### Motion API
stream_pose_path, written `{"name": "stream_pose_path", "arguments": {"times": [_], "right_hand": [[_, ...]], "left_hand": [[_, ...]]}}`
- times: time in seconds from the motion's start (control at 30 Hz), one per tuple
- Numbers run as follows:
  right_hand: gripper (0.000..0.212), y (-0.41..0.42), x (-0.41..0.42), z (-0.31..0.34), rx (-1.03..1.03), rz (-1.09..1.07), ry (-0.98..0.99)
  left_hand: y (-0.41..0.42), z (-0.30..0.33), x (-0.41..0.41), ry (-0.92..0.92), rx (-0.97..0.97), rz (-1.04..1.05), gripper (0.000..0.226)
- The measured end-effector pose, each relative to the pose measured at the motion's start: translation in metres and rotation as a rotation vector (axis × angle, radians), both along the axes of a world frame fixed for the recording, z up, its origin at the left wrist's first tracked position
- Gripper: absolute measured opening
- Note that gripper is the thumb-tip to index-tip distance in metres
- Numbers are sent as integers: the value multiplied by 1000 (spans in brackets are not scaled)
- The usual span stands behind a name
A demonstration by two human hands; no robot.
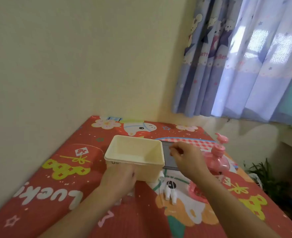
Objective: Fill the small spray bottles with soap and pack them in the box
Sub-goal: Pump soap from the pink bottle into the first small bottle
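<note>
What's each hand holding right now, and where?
Left hand rests against the cream box's near wall. Right hand hovers, fingers pinched; whether it holds anything cannot be told.

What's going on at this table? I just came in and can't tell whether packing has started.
A person is at a table with a red cartoon-print cover. The left hand rests against the near wall of a cream plastic box, which looks empty. The right hand hovers over a grey tray or lid beside the box, fingers pinched; what they hold, if anything, is too small to tell. A pink pump soap bottle stands to the right, and small white spray tops lie in front. Nothing looks packed yet.
</note>
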State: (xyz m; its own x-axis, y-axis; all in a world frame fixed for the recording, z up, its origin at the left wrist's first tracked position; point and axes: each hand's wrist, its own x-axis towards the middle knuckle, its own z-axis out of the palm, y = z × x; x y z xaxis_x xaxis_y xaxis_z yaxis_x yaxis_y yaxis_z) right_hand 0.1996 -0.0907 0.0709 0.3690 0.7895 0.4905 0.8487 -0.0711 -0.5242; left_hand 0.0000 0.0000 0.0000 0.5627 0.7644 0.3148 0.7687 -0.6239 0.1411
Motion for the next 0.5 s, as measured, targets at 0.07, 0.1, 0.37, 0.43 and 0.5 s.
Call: {"name": "stream_pose_path", "arguments": {"times": [0.07, 0.1, 0.37, 0.43, 0.5], "right_hand": [[18, -8, 3, -2, 23, 8, -25], [18, -13, 5, -4, 36, 13, -68], [16, -49, 34, 18, 375, -168, -412], [24, -56, 45, 34, 399, -313, -362], [41, -60, 64, 46, 223, -465, -293]], "left_hand": [[-7, -8, 8, 135, 37, 51, 19], [-10, -13, 10, 181, 46, 70, 22], [-24, -37, 31, 352, 63, 146, 30], [-24, -40, 34, 336, 36, 133, 33], [-27, -39, 36, 329, 34, 112, 36]]}}
